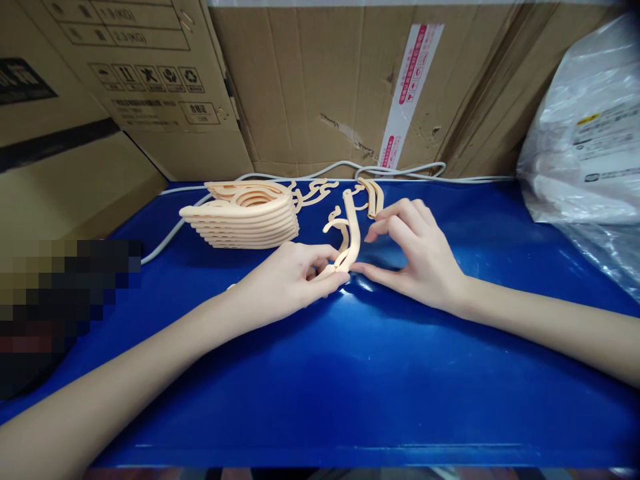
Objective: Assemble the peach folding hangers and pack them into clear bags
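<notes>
piece (351,230) between left hand (285,280) (and right hand (423,260))

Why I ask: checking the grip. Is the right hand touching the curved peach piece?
Touching. Head view: the right hand has its thumb tip on the curved peach piece, which the left hand pinches.

Both hands (290,280) (420,257) on curved peach piece (350,233)

I get one view, from the wearer's head, facing forward and down, close above the left hand (287,280) and right hand (423,263). Cardboard boxes (320,87) wall the frame beyond the hands; blue table (350,387) fills it below them.
</notes>
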A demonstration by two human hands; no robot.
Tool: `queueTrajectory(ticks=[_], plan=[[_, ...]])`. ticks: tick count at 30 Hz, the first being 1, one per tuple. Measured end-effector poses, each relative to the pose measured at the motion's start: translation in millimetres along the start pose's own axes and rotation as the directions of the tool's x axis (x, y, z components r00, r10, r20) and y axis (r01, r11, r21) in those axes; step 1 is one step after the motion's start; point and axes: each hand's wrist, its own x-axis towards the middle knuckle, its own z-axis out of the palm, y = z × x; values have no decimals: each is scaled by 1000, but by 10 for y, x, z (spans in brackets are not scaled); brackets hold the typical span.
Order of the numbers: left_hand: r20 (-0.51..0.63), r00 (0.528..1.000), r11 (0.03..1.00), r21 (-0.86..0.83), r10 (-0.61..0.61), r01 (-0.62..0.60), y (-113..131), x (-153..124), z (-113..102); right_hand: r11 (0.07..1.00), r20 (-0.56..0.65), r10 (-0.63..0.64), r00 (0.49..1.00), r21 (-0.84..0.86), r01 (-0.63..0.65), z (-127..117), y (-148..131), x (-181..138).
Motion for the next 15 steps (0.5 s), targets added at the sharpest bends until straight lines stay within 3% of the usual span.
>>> queueTrajectory(ticks=[6, 11, 15], plan=[[-20, 997, 985, 159, 76, -72, -8, -33, 25, 975, 129, 22, 991, 215, -50, 3, 21, 8], [-56, 962, 885, 410, 268, -222, 3, -76, 82, 908, 199, 175, 964, 345, -236, 3, 62, 56], [-29, 947, 815, 517, 321, -261, 21, -100, 118, 902, 255, 158, 954, 356, -245, 10, 65, 74]])
